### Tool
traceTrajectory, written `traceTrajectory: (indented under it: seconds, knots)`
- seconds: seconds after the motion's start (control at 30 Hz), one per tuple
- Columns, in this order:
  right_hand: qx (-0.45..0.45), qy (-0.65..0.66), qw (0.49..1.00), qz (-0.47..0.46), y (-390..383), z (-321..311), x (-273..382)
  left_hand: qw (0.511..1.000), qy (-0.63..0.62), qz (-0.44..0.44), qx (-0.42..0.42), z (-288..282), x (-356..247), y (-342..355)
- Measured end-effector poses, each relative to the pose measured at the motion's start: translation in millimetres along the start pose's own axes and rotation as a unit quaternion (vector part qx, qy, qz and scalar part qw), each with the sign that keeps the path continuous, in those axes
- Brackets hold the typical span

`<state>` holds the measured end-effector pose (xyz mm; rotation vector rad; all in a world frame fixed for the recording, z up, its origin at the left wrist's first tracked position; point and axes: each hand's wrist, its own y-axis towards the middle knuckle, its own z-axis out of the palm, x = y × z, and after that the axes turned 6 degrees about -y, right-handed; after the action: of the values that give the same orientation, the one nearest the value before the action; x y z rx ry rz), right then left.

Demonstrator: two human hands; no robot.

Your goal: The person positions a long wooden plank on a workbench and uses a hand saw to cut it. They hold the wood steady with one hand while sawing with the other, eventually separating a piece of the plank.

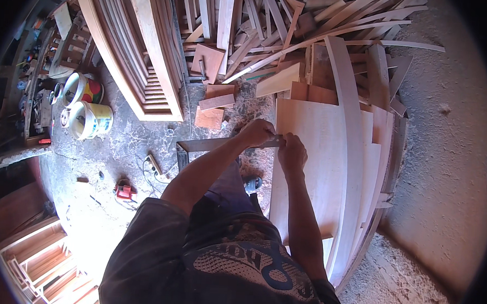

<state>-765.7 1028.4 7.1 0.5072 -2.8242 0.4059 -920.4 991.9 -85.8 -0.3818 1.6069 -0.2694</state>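
Observation:
Both my hands are together at the left edge of a pale wooden panel (307,177). A handsaw (206,144) with a long grey blade lies across in front of me, its dark handle off to the left. My left forearm passes over the blade and hides part of it. My left hand (258,133) is closed at the narrow end of the blade. Just right of it, my right hand (293,153) pinches the tip, above the panel's edge. Anything small between the fingers is hidden.
A long curved plank (347,119) lies on the stacked panels. Offcuts (261,29) pile up at the back, beside a louvred wooden frame (160,116). Buckets (91,121), a red power tool (124,191) and a power strip (154,164) with cables sit on the left floor.

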Motion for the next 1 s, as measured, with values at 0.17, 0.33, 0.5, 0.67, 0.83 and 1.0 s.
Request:
traceTrajectory:
  seconds: [0.17, 0.33, 0.5, 0.67, 0.83, 1.0]
  knots:
    - [0.0, 0.001, 1.0, 0.002, -6, 1, -2, 1.0, -0.006, -0.021, -0.005, 5, 0, -6]
    - [-0.058, 0.086, 0.994, -0.041, -3, 6, -24, 0.994, 0.077, 0.07, 0.017, 8, -21, -14]
    - [0.169, 0.457, 0.857, 0.166, -39, -47, -63, 0.927, 0.267, 0.139, 0.224, 46, -123, -74]
    - [0.186, 0.709, 0.676, 0.074, -112, -113, -53, 0.749, 0.319, 0.406, 0.415, 140, -178, -143]
    - [0.067, 0.624, 0.775, 0.073, -147, -118, -117, 0.589, 0.362, 0.549, 0.47, 206, -161, -176]
    - [-0.094, 0.025, 0.991, 0.091, -169, -150, -188, 0.701, 0.247, 0.49, 0.456, 200, -106, -184]
